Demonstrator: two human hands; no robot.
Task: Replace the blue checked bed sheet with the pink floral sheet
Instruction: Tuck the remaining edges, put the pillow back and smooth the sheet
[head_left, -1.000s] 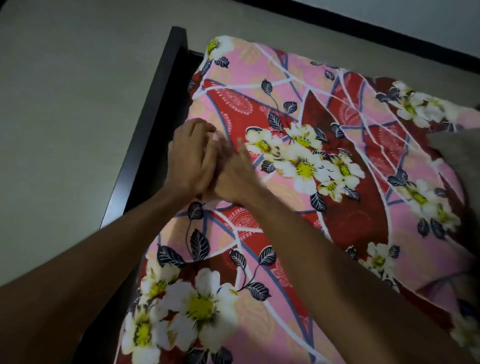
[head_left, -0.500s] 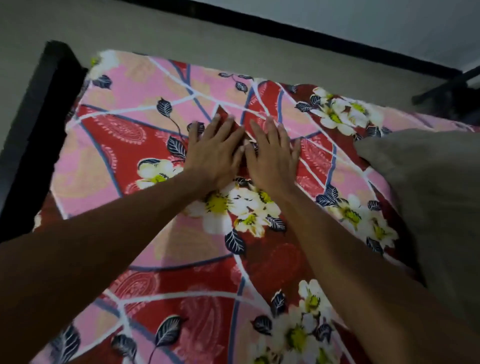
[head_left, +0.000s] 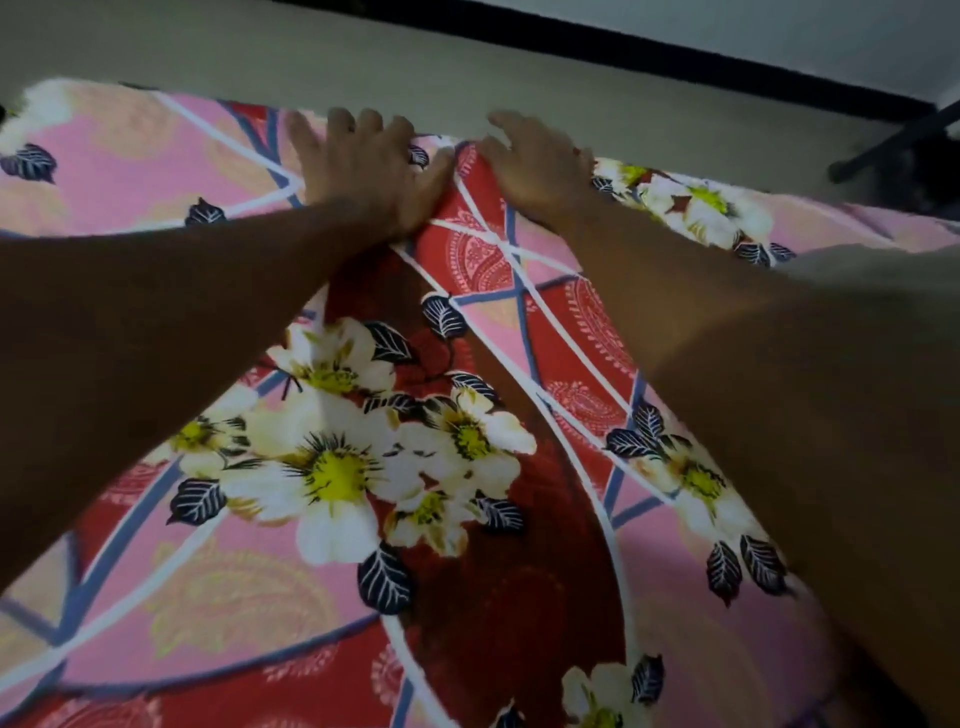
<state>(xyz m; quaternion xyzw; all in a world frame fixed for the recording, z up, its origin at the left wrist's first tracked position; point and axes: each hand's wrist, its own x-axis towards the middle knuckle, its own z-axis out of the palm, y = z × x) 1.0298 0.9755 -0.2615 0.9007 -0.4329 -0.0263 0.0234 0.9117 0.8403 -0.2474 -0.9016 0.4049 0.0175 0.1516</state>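
- Both hands are now found at the far edge of the bed, in the upper middle of the frame. Half a second ago they were laid side by side nearer the middle of the mattress, so a smoothing stroke outward is read.
- The left hand (head_left: 363, 171) is pressed flat on the pink floral sheet (head_left: 337, 467), fingers straight and spread, nothing grasped.
- The right hand (head_left: 540, 174) is laid flat just beside it, apart by a narrow strip of red cloth, fingers loosely extended, nothing pinched.
- The pink floral sheet is spread over the whole visible mattress, from lower frame to the far edge. A slight ridge is noted between the two hands.
- Judgement: the swap is taken as nearly complete, with flattening and perhaps tucking of the far edge left to do.
- The blue checked sheet is not seen anywhere.
- Whether the fingertips are hooked over the far edge cannot be told; that line is blurred.
- Much of the sheet at left and right is covered by the forearms.
- A pale bundle (head_left: 872, 265) at the right edge is cut off and smeared, possibly a pillow.
- A dark object (head_left: 904, 150) on the floor (head_left: 519, 67), upper right, is not made out.
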